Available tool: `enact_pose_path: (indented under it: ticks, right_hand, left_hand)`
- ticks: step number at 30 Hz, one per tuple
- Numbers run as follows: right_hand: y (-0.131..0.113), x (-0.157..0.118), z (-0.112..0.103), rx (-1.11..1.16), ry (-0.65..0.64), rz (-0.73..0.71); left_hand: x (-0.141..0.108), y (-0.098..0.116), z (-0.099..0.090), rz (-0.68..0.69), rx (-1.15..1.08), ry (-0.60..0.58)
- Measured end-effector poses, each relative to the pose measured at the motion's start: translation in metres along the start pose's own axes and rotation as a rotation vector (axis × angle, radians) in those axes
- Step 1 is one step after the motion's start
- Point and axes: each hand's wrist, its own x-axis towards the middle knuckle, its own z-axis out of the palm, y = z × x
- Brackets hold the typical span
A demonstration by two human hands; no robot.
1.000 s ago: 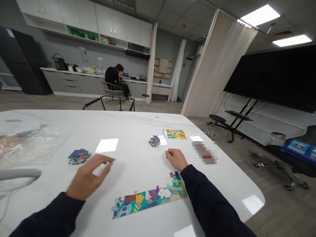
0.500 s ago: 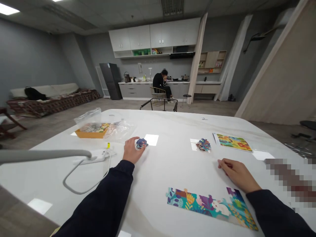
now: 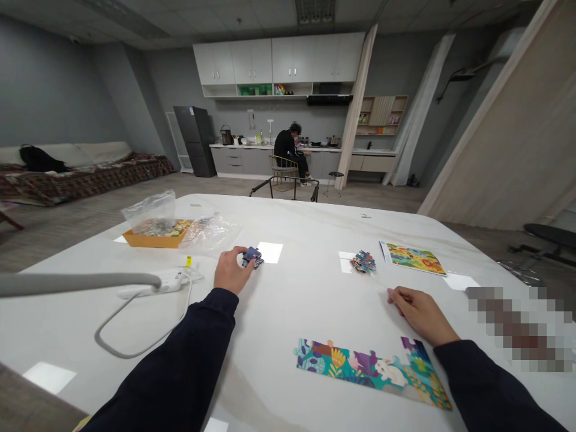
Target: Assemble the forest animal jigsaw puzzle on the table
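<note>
At the left-centre of the white table [image 3: 288, 300], my left hand [image 3: 230, 273] has its thumb and fingers closed around the edges of a small pile of blue jigsaw pieces [image 3: 252, 257]. How many pieces it grips is not clear. My right hand [image 3: 418, 311] rests on the table with its fingers curled in, and nothing shows in it. Beyond it lies a second heap of jigsaw pieces [image 3: 363, 262]. Close to me, a joined strip of puzzle [image 3: 355, 367] with a white rabbit and plants lies flat, with one corner piece rising at its right end.
A yellow-orange box [image 3: 153, 240] with pieces and clear plastic bags [image 3: 209, 234] stands at the far left. A white power strip [image 3: 155, 283] and its cable lie left of my arm. The picture sheet [image 3: 414, 258] is at the right. A person [image 3: 287, 147] sits by the far counter.
My left fingers have drawn in closer around the pile of pieces. The whole view has shifted slightly; my right hand stays curled in about the same place on the table.
</note>
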Motion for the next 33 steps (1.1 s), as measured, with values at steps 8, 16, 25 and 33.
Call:
enact_pose_path:
  ticks: [8, 16, 25, 33]
  right_hand:
    - [-0.054, -0.007, -0.014, 0.247, 0.051, -0.063]
    - [-0.14, -0.039, 0.035, 0.734, -0.15, -0.024]
    - [-0.136, -0.041, 0.043, 0.747, -0.121, 0.015]
    - [-0.139, -0.044, 0.041, 0.702, -0.132, 0.018]
  left_hand:
    - [-0.035, 0.095, -0.012, 0.479, -0.496, -0.201]
    - [-0.081, 0.158, 0.0, 0.673, -0.71, -0.377]
    - [-0.069, 0.147, -0.007, 0.709, -0.695, -0.427]
    - [-0.066, 0.135, 0.002, 0.701, -0.617, -0.487]
